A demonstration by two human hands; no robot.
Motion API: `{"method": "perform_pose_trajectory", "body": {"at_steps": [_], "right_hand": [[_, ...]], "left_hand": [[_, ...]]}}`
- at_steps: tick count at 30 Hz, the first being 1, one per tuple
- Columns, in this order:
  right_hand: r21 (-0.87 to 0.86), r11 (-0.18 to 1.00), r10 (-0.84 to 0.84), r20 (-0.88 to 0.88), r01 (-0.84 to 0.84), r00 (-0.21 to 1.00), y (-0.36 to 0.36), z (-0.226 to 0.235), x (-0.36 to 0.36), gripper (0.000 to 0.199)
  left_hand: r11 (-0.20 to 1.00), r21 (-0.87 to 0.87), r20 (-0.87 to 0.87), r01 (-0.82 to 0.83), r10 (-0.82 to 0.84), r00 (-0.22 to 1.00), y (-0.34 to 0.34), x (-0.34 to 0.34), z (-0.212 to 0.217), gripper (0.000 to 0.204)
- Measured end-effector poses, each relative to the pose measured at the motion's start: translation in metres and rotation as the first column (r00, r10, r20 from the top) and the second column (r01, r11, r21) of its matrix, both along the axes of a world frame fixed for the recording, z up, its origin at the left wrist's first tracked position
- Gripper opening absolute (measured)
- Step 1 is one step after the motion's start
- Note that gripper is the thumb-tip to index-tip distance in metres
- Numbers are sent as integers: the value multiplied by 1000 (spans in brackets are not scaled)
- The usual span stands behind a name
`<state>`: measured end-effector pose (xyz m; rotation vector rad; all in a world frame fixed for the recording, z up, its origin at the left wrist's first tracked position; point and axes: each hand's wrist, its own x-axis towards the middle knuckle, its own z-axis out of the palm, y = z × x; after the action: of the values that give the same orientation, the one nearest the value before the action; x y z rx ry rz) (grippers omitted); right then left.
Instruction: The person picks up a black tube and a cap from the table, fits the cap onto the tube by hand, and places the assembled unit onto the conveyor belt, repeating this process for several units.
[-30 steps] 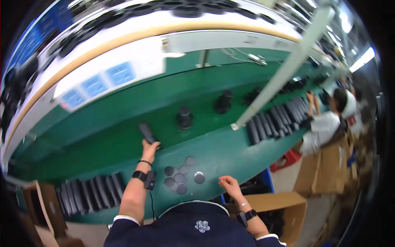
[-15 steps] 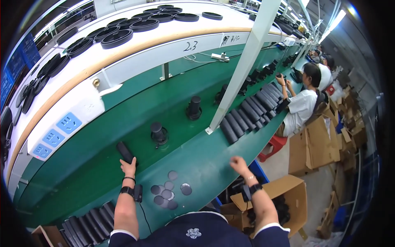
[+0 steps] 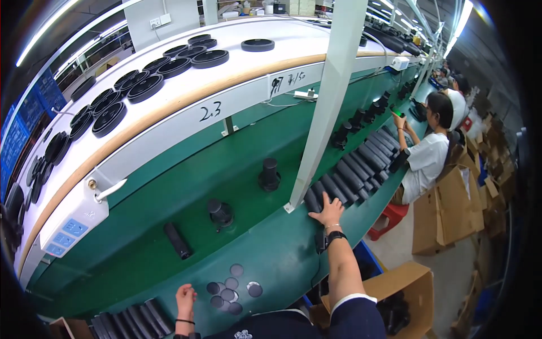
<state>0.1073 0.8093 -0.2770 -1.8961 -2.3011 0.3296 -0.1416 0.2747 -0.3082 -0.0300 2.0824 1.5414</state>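
Note:
My left hand (image 3: 186, 299) is over the near edge of the green bench, fingers curled in, with nothing visible in it. Beside it lie thin dark round discs (image 3: 227, 294), some overlapping. Farther away a single black tube (image 3: 178, 241) rests on the bench, apart from the hand. My right hand (image 3: 329, 211) is stretched forward with fingers spread, at the near end of a row of black tubes (image 3: 351, 176). Its fingertips reach over the nearest tube (image 3: 314, 199), not wrapped round it; whether they touch is unclear.
Two black upright parts with round bases (image 3: 220, 213) stand mid-bench. A white post (image 3: 324, 107) rises beside the tube row. More tubes (image 3: 132, 320) lie at the near left. Black rings (image 3: 145, 88) cover the shelf. A co-worker (image 3: 429, 150) sits at right; an open carton (image 3: 415, 282) stands below.
My left hand has let go of the black tube, which lies on the bench, and has drawn back toward me. My right hand has moved forward to the tube row and opened.

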Motion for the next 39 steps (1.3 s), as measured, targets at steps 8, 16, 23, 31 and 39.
{"method": "perform_pose_trajectory", "body": {"at_steps": [8,16,23,31,39], "right_hand": [[-25,991,131,1,-131,991,-8,-9,13,76],[-57,993,114,149,-107,982,-77,-11,35,71],[-250,952,93,-311,-176,946,-138,-14,62,67],[-110,606,554,-652,-788,518,-297,25,-11,62],[-138,80,443,-882,-987,159,-359,42,-132,33]], "left_hand": [[984,74,143,159,-168,975,64,28,23,15],[904,176,336,390,-428,839,116,64,21,18],[720,383,483,578,-690,539,140,95,12,24],[613,727,319,309,-700,639,115,121,29,74],[668,743,376,-34,-375,848,-22,51,64,56]]}}
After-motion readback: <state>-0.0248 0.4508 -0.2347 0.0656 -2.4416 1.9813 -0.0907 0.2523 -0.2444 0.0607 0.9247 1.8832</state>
